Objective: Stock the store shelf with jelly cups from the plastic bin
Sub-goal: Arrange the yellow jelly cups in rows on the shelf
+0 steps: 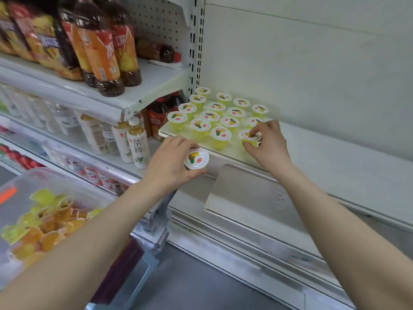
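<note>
Two bare forearms [89,238] come in from 7 and 5 o'clock and meet near the middle. Behind them the white store shelf [335,157] fills the side from 1 to 4 o'clock. At 8 o'clock is the clear plastic bin [44,175], with loose yellow and orange cups [40,227] piled inside. At 10 o'clock dark tea bottles [100,52] stand on an upper board, and pale bottles [137,142] stand on the board below them.

On the left end of the store shelf, at 12 o'clock from the centre, the stocked jelly cups [210,116] stand upright in neat rows. The left hand [172,159] grips one held jelly cup [196,158] in front of the shelf edge, with its lid toward the camera. The right hand [267,144] pinches with thumb and fingers the front corner cup [250,136], at 4 o'clock of the rows.
</note>
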